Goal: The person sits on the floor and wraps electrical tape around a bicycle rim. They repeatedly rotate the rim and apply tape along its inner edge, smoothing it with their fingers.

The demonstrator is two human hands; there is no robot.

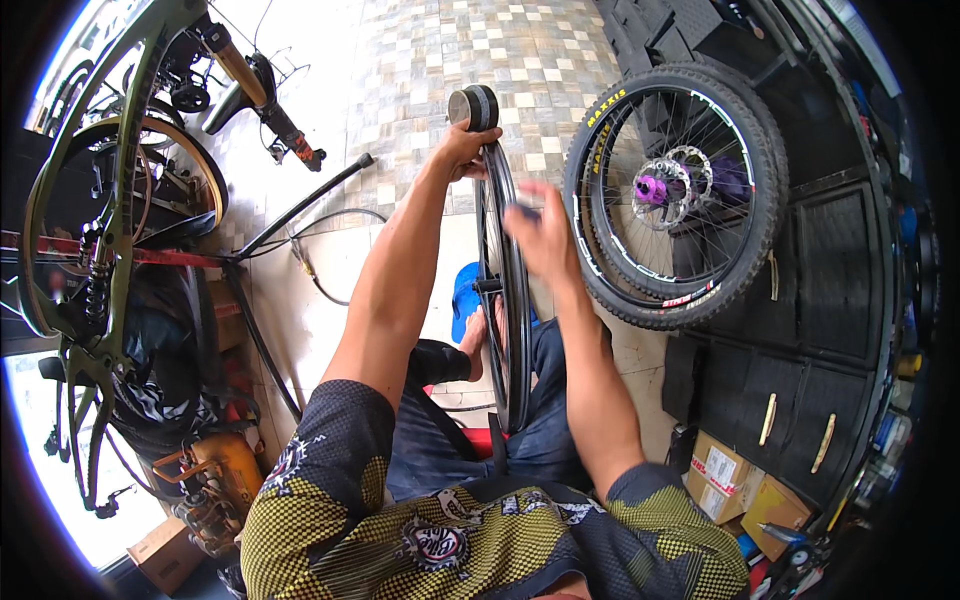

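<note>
A bare bicycle wheel point(516, 350) without a tyre stands upright between my legs, its rim edge-on to me and its hub point(487, 286) facing left. At the far top of the rim, my left hand point(462, 152) is closed around the lower edge of a dark roll of tape point(474, 108); its fingers also meet the rim. My right hand point(545, 240) is bent beside the right side of the rim, with its fingertips blurred by motion. Something small and dark shows between its thumb and fingers, too smeared to name.
Two tyred wheels point(680, 310) with purple hubs lean at right against black cabinets point(840, 270). On the left stand a green bicycle frame point(125, 180) and a black stand leg point(310, 205). Cardboard boxes point(722, 475) sit at lower right, a yellow compressor point(235, 475) at lower left.
</note>
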